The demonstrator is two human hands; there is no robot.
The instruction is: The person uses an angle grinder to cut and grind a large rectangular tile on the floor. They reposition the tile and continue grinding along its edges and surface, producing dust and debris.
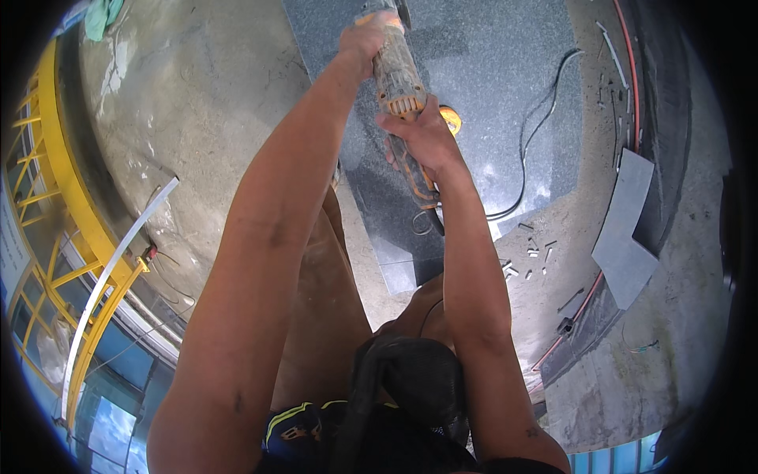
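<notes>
A dusty, worn angle grinder [396,73] with orange parts is gripped in both hands over a grey stone slab [493,87]. My left hand [368,41] wraps round its front end, near the top edge of the picture. Further back, my right hand [425,141] is closed round the rear handle. The disc end is mostly cut off by the picture's edge, so its contact with the slab cannot be made out. A black power cord [524,158] leaves the handle and curves over the slab. Beside my right hand lies a round yellow object [450,119], partly hidden.
Small offcuts [533,254] lie scattered on the concrete floor at right. Beyond them are an L-shaped grey slab piece [624,229] and a red hose or cable [629,47]. A yellow metal frame [71,166] and a curved-looking pale strip [118,253] stand at left.
</notes>
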